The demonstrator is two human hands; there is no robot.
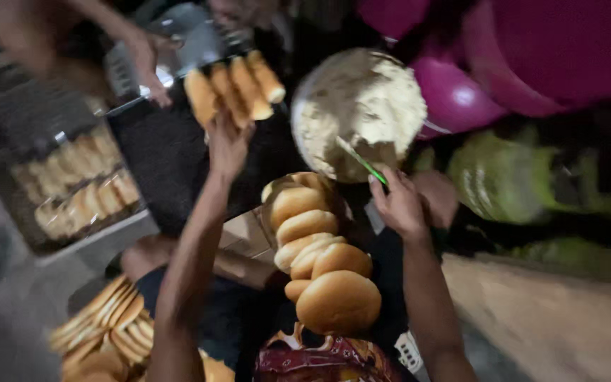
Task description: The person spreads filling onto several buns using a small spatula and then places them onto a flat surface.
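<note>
While your left hand (pixel 226 145) grips a row of filled rolls (pixel 233 90) and your right hand (pixel 399 205) pinches a green-handled spreader (pixel 362 161) over the filling bowl (pixel 359 106), the stacked buns (pixel 323 265) just below your arms could topple if nudged.

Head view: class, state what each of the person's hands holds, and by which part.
The left hand holds a row of split rolls from beneath. The right hand grips the near end of a green-handled spreader dipped in the bowl of filling.
</note>
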